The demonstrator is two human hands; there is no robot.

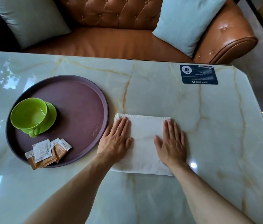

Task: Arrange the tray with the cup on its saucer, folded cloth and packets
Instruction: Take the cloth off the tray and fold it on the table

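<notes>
Cloth (143, 143) lies on the bench (208, 126), just right of the tray (82, 101), pressed flat under the spread left hand (116, 141) and right hand (171, 143). Smoothing outward before folding should keep edges square. Cup (29, 113) on saucer (51, 113) sits at the tray's nine o'clock, packets (46, 152) at six.

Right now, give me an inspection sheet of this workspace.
Surface: glossy marble table.
Job's things: green cup on its saucer and packets on the round tray; one packet overhangs the rim. Folded cloth on the table beside the tray.
Clutter: dark card.
Grips: left hand and right hand press flat on the cloth.
Cables: nothing seen.
Surroundings: leather sofa, two cushions.
</notes>
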